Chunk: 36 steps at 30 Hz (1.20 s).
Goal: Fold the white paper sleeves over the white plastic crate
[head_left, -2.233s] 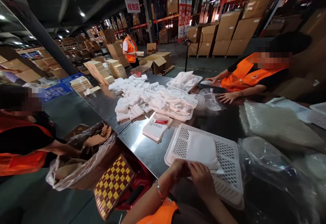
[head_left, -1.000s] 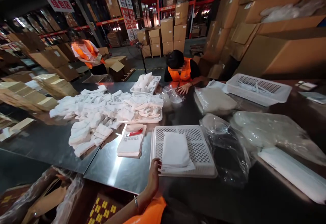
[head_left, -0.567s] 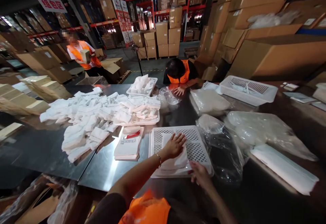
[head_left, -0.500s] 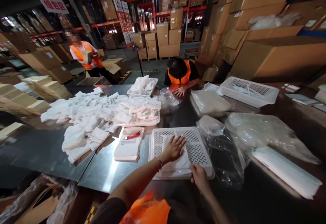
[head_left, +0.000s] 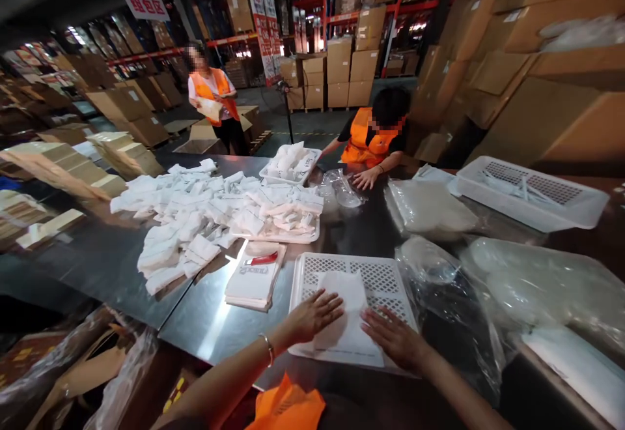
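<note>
Pressing, left hand: the left hand [head_left: 312,316] lies flat, fingers spread, gripping nothing, on the white folded packet [head_left: 347,316].
Packet's place: inside the white perforated tray [head_left: 383,280] on the steel table [head_left: 215,322].
Right hand: the right hand [head_left: 396,339] rests flat and unclenched on the packet's right edge.
Further right: crumpled clear plastic bags [head_left: 454,293].

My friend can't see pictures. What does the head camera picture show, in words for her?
Two bare hands, left hand and right hand, press flat on a white folded packet lying in a white perforated tray on a shiny metal table. A heap of white packets lies beyond, and a person in an orange vest leans over the far side.
</note>
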### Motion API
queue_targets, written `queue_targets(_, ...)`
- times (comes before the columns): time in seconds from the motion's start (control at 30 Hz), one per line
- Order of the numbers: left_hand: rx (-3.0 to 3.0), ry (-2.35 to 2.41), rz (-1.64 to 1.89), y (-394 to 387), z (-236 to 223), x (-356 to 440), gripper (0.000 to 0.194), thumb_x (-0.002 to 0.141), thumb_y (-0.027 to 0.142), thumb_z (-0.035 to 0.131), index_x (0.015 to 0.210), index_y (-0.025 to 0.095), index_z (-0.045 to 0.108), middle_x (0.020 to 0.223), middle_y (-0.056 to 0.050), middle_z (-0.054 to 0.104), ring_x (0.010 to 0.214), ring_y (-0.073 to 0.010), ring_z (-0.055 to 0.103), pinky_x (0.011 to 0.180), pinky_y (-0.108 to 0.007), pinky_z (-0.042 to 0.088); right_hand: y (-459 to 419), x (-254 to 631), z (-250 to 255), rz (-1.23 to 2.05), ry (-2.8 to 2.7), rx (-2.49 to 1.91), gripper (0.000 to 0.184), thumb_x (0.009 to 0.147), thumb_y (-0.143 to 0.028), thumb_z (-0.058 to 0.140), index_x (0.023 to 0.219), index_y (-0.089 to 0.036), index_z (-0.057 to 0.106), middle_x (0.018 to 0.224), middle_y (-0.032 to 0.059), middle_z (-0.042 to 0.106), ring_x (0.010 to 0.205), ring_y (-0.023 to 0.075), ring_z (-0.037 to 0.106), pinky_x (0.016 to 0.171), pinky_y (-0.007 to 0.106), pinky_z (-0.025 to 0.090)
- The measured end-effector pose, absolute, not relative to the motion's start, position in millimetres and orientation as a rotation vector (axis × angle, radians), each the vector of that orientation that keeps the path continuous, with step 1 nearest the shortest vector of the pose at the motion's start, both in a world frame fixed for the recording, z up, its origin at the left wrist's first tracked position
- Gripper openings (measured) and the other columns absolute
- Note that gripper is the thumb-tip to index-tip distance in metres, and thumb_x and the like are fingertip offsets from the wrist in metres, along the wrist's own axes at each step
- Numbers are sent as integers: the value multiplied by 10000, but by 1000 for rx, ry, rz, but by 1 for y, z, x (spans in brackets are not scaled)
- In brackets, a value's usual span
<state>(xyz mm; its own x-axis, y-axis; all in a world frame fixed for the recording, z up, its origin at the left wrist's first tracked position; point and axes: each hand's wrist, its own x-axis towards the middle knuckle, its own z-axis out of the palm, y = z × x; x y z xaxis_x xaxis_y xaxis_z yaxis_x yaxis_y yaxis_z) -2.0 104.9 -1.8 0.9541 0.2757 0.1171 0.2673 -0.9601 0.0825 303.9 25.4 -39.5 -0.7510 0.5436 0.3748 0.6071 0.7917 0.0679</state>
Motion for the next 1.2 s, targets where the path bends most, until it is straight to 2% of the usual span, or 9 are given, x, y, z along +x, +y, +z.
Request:
queue_targets(0.1,3211,290,265,100,-6,-19,440,985,188,425,1422,233,418,1498,-50,405,1392,-205,355,1166,-430,287,53,291,-20,-264,-2774,-602,498,924,-79,418,1413,-173,415,1368,76,539,1349,160,393,1122,368,389)
queue_targets(0.3,3039,270,537,97,-30,-10,315,981,179,416,1242,121,581,1271,-78,632,1299,-200,481,1139,-369,346,60,294,-27,-25,-2717,-485,448,909,-73,415,1336,-156,520,1285,89,597,1289,180,464,1082,361,427)
queue_targets(0.47,2472,565,838,85,-33,-9,352,906,172,408,1194,153,609,1131,-109,692,1119,-199,608,1015,-388,456,43,307,-55,357,-2482,-914,410,906,-141,401,1244,-219,619,1239,96,626,1227,204,531,1034,392,470)
queue_targets(0.6,2191,850,977,77,-31,-6,262,933,321,461,996,197,683,905,-76,713,910,-212,638,911,-419,458,34,306,-65,591,-2291,-1153,367,911,-259,438,1210,-238,649,1193,98,654,1139,226,607,1020,431,483)
queue_targets(0.7,2028,1105,978,73,-38,1,468,979,486,354,787,192,664,749,-60,669,772,-196,602,787,-368,474,35,296,-60,778,-2058,-1304,383,880,-470,493,1090,-240,715,1085,104,706,1035,255,658,955,452,524)
queue_targets(0.8,1845,1373,951,70,-43,12,612,985,570,217,670,198,586,675,-57,619,703,-189,567,672,-320,470,40,282,-47,880,-1748,-1561,542,859,-623,390,874,-216,748,866,99,735,824,257,685,762,404,568)
queue_targets(0.93,1792,1625,881,71,-45,28,626,992,542,103,690,216,543,686,-73,617,666,-203,575,647,-339,469,51,266,-34,835,-1608,-1806,648,786,-752,279,552,-236,594,523,66,614,541,239,591,565,364,480)
queue_targets(1.07,1863,1782,723,79,-43,36,500,1012,385,157,779,217,566,739,-95,655,707,-242,626,645,-358,461,62,265,-36,721,-1640,-1832,602,796,-726,260,507,-252,493,498,61,590,514,225,564,529,347,421)
queue_targets(1.2,1959,1847,499,87,-30,34,378,1006,287,266,846,195,596,739,-89,677,707,-244,660,612,-320,453,67,274,-45,598,-1698,-1820,539,838,-637,311,486,-251,442,458,43,546,480,211,541,496,338,409)
